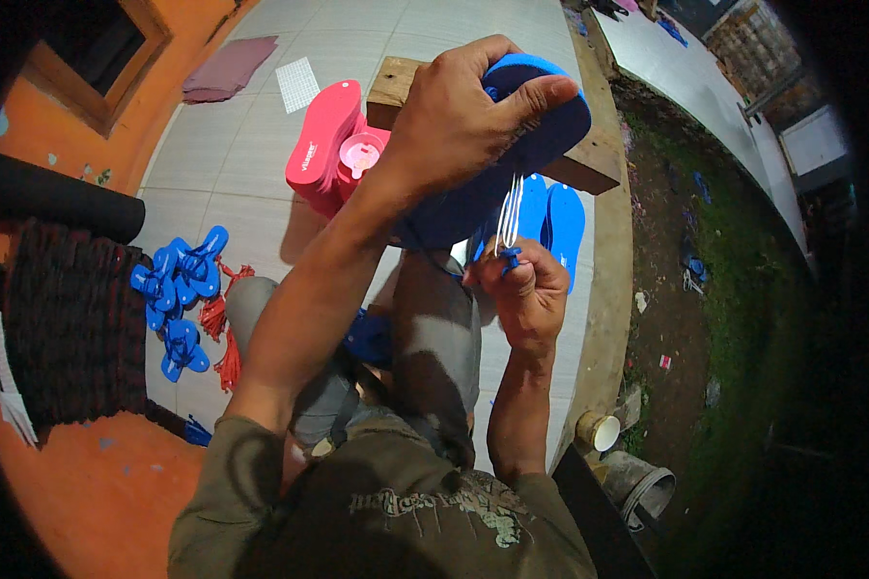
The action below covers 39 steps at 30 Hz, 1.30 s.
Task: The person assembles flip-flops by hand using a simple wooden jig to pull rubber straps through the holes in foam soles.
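Note:
Wrapped round a blue flip-flop sole [558,121], my left hand [459,121] holds it raised and tilted, with the thumb along its dark face. Below it, my right hand [529,294] is closed on a small blue strap end [510,258]. White strands [512,210] stretch between the sole and the right hand's fingers. Where the strands meet the sole is partly hidden. Behind the held sole lies a wooden beam [594,166]. Loose blue soles [567,227] rest on the tiles just beyond my right hand.
Left of the beam stand stacked pink soles [321,140] with a small pink cup [360,154] on them. Blue flip-flops [185,275] and red straps [227,333] lie farther left, near dark stacked sheets [68,318]. A ledge [603,289] borders the ground at right, with a bucket [647,490].

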{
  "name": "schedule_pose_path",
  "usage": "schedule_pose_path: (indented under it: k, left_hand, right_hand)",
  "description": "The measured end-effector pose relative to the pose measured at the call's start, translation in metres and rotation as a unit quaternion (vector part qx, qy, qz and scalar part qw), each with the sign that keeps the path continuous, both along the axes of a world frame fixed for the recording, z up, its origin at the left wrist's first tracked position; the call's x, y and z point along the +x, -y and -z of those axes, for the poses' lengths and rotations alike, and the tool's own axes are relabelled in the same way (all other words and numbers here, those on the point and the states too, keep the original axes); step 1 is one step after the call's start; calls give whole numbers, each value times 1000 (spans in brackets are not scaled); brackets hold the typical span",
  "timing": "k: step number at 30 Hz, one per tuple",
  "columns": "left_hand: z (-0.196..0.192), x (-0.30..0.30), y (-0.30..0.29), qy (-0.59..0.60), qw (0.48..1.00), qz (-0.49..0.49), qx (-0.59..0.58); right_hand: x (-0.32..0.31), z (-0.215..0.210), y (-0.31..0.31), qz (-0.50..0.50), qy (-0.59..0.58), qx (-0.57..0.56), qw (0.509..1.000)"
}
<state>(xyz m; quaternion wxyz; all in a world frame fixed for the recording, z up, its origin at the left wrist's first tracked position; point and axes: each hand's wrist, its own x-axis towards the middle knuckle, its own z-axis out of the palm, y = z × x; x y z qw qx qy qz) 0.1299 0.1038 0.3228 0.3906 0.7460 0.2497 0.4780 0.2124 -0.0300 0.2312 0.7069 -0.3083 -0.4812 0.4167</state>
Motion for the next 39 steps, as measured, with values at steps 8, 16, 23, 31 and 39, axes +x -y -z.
schedule_pose_path:
  k: [8,16,23,31,39]
  left_hand:
    - [6,2,0,48,999,4,-25]
    - [14,-29,35,74,989,86,-100]
    - [26,-17,40,195,959,67,-193]
    - [81,-69,133,66,992,90,-56]
    - [86,-79,124,7,997,-36,-75]
  right_hand:
    - [-5,7,4,-65,-178,-88,978]
    - [-3,-44,12,164,77,-189,965]
    - [-6,-75,-15,252,161,-140,944]
    - [-21,-32,28,245,279,48,927]
    - [-10,-13,58,94,54,-195,975]
